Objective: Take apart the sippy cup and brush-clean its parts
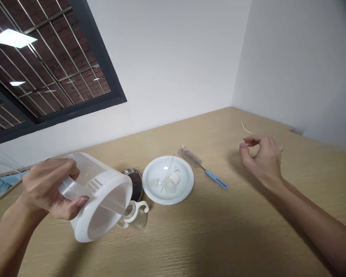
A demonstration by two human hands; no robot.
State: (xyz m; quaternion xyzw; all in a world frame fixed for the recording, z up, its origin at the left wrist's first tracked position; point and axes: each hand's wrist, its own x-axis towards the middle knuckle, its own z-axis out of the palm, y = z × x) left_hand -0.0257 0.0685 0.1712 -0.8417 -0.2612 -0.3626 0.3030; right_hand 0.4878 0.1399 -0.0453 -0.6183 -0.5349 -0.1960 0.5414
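Observation:
On the left, my left hand (50, 188) is wrapped round the handle of a translucent white plastic pitcher (103, 177). The pitcher is tilted, its wide mouth facing down and toward me, above a small clear baby bottle (140, 221) with a white two-handled collar. Part of the bottle is hidden behind the pitcher's rim. To the right, my right hand (261, 157) hovers over the table, fingers loosely curled and thumb near them, with nothing visible between them. A bottle brush (216, 179) with a blue handle lies between that hand and a white plate (186, 192).
Small white and clear bottle parts (174, 177) and a thin wire-like brush (167, 173) rest on the plate. A round dark metal dish (137, 182) stands partly behind the pitcher. A bent pale straw (245, 129) lies near the back of the wooden table (219, 238). Walls and a barred window border it.

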